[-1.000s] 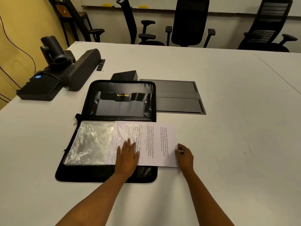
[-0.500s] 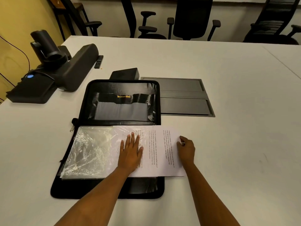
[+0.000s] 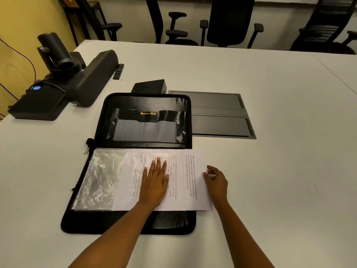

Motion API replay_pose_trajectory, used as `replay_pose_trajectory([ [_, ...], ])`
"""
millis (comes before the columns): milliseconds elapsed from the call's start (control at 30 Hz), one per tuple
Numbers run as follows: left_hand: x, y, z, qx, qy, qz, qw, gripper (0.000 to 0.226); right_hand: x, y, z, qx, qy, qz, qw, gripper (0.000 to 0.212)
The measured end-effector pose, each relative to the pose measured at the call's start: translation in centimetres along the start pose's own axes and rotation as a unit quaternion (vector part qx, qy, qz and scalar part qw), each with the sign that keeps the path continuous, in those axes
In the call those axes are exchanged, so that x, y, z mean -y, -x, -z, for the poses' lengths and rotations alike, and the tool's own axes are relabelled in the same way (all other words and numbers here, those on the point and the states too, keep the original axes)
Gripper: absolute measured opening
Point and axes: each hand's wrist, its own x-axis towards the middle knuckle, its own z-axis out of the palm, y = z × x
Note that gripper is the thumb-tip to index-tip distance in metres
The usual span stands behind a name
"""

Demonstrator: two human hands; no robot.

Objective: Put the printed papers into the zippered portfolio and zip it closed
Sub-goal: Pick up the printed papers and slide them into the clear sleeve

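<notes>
The left hand [image 3: 155, 182] lies flat, fingers spread and holding nothing, pressing on the printed paper [image 3: 185, 180] where it enters a clear plastic sleeve [image 3: 100, 176]. Just right of it, the right hand [image 3: 216, 180] is loosely curled at the paper's outer edge; whether it pinches the sheet cannot be told. Both rest over the open zippered portfolio [image 3: 146, 105] on the white tabletop [image 3: 280, 171]. Beyond the left hand sits a conference camera [image 3: 56, 53].
</notes>
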Motion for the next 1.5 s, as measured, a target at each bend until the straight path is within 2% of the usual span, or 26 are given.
replay_pose_trajectory([
  [167, 1.9, 2.0, 0.7, -0.013, -0.004, 0.028, 1.000, 0.058, -1.8, 3.1, 0.8, -0.005, -0.021, 0.000, 1.000, 0.033],
  [300, 3.4, 4.3, 0.9, -0.021, -0.010, 0.045, 0.999, 0.097, -2.7, 5.7, 0.7, -0.003, -0.042, 0.010, 0.999, 0.036],
  [500, 3.1, 5.0, 1.0, -0.017, -0.017, 0.055, 0.998, 0.106, -2.1, 7.5, -0.7, 0.024, -0.057, 0.031, 0.998, 0.042],
  [600, 2.8, 5.0, 1.0, -0.013, -0.040, 0.057, 0.997, 0.102, -1.7, 7.4, -2.0, 0.070, -0.012, 0.049, 0.996, 0.042],
  [733, 2.7, 4.7, 0.9, 0.003, -0.033, 0.070, 0.997, 0.055, -1.3, 6.4, -2.8, 0.080, 0.047, 0.073, 0.993, 0.037],
  [933, 2.6, 3.2, 2.1, -0.063, 0.026, 0.064, 0.996, 0.046, 0.1, 3.7, -3.6, 0.076, 0.068, 0.068, 0.992, 0.035],
  [1167, 3.4, 0.5, 1.2, 0.029, -0.027, 0.026, 0.999, 0.060, 1.5, 1.5, -5.3, 0.068, 0.110, 0.069, 0.989, 0.035],
  [1500, 3.0, 0.6, -0.6, 0.011, -0.050, 0.038, 0.998, 0.061, 2.1, 1.8, -7.5, 0.052, 0.185, 0.136, 0.972, 0.030],
])
